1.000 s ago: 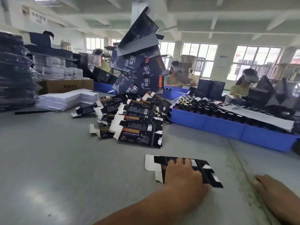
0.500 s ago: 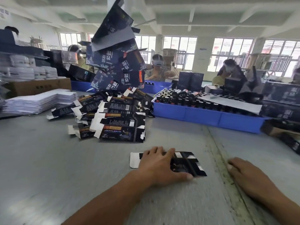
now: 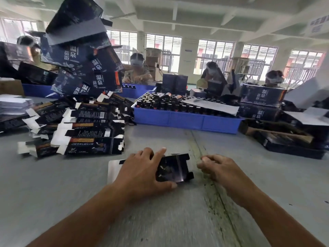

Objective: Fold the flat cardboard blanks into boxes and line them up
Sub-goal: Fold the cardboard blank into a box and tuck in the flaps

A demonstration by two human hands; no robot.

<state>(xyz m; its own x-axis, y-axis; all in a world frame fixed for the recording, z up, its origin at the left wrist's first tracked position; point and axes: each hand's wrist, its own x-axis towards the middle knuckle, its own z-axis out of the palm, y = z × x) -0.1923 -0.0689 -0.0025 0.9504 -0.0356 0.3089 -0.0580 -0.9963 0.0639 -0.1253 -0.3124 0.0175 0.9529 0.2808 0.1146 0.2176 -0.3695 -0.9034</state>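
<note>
Found 1 blank (image 3: 175, 168) lying flat on the table (image 3: 53, 184), closer to the near edge than the far one and about midway between the left and right edges. Pressed it down with the left hand (image 3: 142, 172): fingers spread apart and mostly straight across the top, thumb along its near side. Held the right hand (image 3: 219, 168) just beside the blank's right end, not touching it, with fingers loosely bent, close together and nothing in them. Saw a messy pile (image 3: 85, 129) of more blanks farther back toward the left edge, and a blue tray (image 3: 185, 120) full of bottles beyond that.

Looked thin and light, so probably easy to lift with 2 fingers. Looked shiny too, so maybe slippery under a flat palm. Likely stiff on the wide parts but bendy at the creases. Likely easy to crush or tear at the little flaps. Best to pinch the 2 long sides, 1 hand near each end, and squeeze softly to pop it open. Not folded yet.
</note>
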